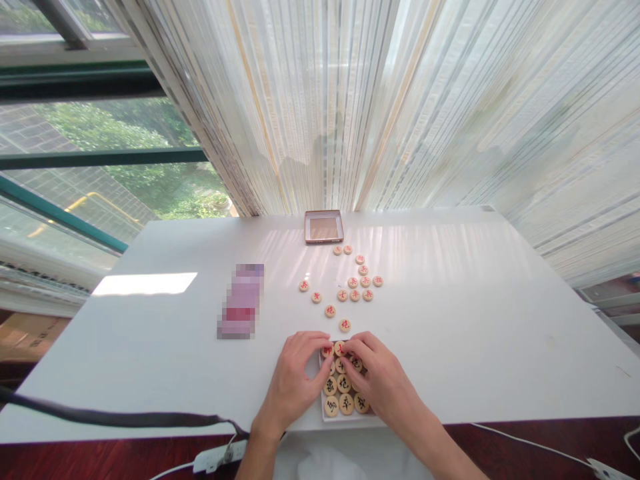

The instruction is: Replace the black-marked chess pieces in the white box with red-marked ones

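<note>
A shallow white box (323,415) at the table's front edge holds round wooden xiangqi pieces in rows, most with black characters. Its far row has two red-lettered pieces: a left one (328,350) and one beside it (340,348). My left hand (299,373) curls over the box's left side, thumb and forefinger about the left red piece. My right hand (377,370) reaches in from the right, fingers bent, fingertips at the edge of the other red piece. It hides the box's right side. Beyond the box lies a loose red-lettered piece (345,325).
Several more red-lettered pieces (365,281) are scattered across the white table (450,300). An open box lid (324,229) lies near the curtain (320,133). Left of the pieces is a blurred purple item (243,300). A black cable (125,415) crosses the front left.
</note>
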Demonstrator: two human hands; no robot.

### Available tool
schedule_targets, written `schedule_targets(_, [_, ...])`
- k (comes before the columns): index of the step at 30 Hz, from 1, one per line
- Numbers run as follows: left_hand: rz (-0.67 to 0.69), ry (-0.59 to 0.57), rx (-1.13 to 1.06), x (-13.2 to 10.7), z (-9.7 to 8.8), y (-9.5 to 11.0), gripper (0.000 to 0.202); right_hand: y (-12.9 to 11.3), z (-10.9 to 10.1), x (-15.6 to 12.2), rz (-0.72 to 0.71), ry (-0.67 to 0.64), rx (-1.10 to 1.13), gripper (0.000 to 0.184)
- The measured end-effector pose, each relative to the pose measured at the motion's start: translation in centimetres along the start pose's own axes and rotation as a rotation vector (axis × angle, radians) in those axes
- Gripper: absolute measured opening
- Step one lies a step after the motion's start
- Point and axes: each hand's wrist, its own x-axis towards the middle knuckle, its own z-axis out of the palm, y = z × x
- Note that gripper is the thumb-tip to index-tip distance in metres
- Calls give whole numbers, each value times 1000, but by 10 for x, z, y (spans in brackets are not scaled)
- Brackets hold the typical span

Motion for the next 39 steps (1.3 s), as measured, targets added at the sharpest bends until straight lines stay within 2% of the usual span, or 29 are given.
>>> schedule_targets(9, [-5,-12,0,-2,-1,1,23,-2,-7,-2,0,28,21,15])
schedule_targets(13, [-23,1,-24,0,-1,1,22,0,-17,0,12,83,35,10])
schedule_targets(18, [-73,65,-70,6,1,1,19,16,-33,3,105,185,24,13])
schedule_targets(25, [-43,134,-82,35,0,5,20,46,-52,5,178,312,-22,21])
schedule_targets(30, [-44,216,-48,61,-7,3,19,62,-59,3,188,344,-52,24])
schedule_targets(39, [-150,357,53,98,-40,-26,23,73,-55,0,184,341,-38,18])
